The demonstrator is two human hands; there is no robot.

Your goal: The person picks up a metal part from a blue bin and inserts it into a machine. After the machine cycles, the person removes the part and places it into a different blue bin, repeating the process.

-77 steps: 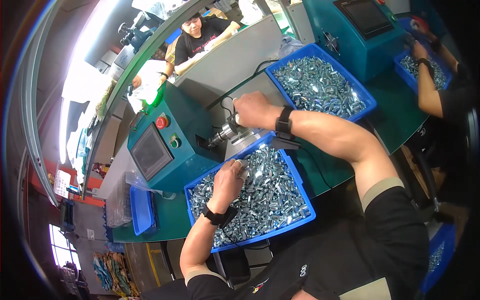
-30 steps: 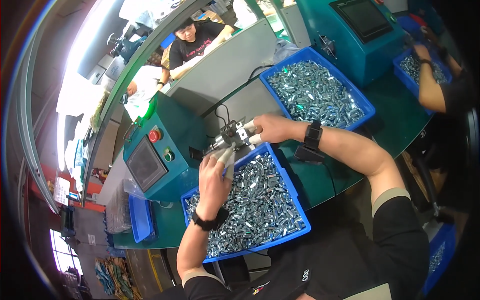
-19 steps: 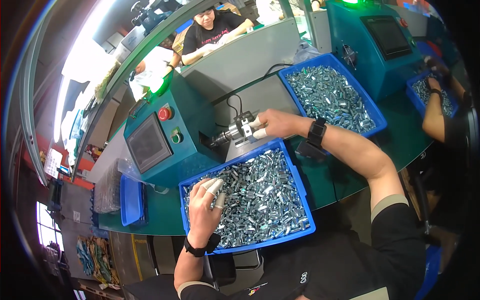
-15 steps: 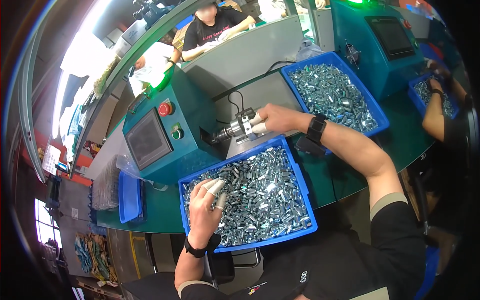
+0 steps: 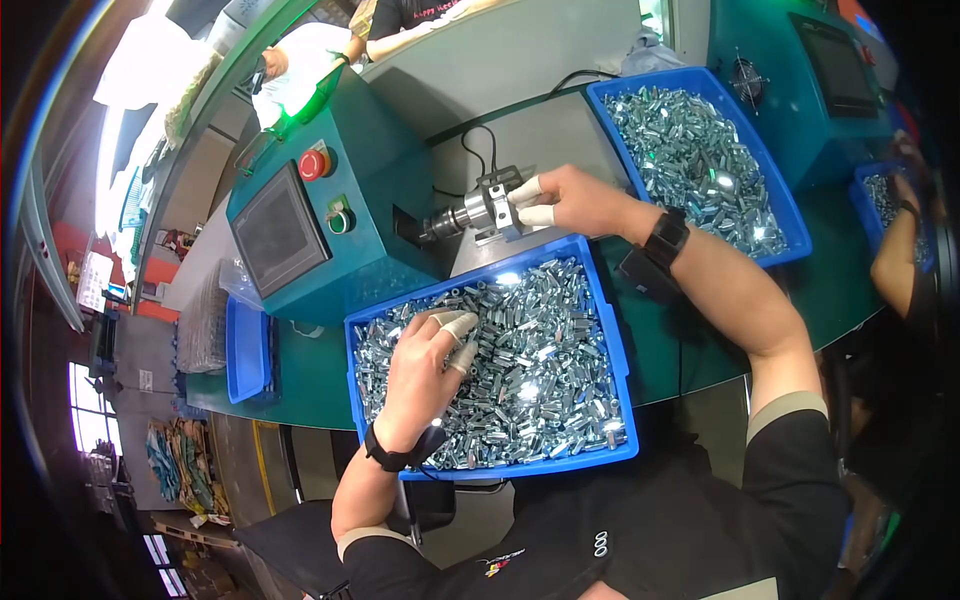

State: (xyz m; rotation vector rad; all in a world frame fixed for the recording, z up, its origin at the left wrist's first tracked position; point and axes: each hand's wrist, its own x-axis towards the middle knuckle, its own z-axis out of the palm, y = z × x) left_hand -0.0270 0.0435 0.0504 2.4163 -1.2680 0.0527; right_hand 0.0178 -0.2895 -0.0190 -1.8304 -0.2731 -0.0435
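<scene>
My left hand (image 5: 425,370) is over the near blue bin (image 5: 625,375), which is full of shiny long hexagonal metal nuts (image 5: 540,370). Pale finger cots cover its fingertips. Its fingers curl in among the nuts; what they grip is hidden. My right hand (image 5: 585,203) reaches to the outer end of a silver cylindrical fixture (image 5: 485,212), its capped index finger and thumb apart beside the clamp block. I see nothing between those fingers. A drill-like chuck (image 5: 437,226) joins the fixture to the teal machine (image 5: 375,200).
A second blue bin (image 5: 790,225) of similar parts stands at the right. Behind it is another teal machine (image 5: 790,90). The machine at left carries a screen (image 5: 280,235) and a red button (image 5: 314,163). An empty blue tray (image 5: 245,350) sits left. Co-workers sit beyond the partition.
The whole view has shifted a little. My right fingers have drawn slightly back from the fixture and spread. My left hand has moved a little further into the nuts, its fingers more curled.
</scene>
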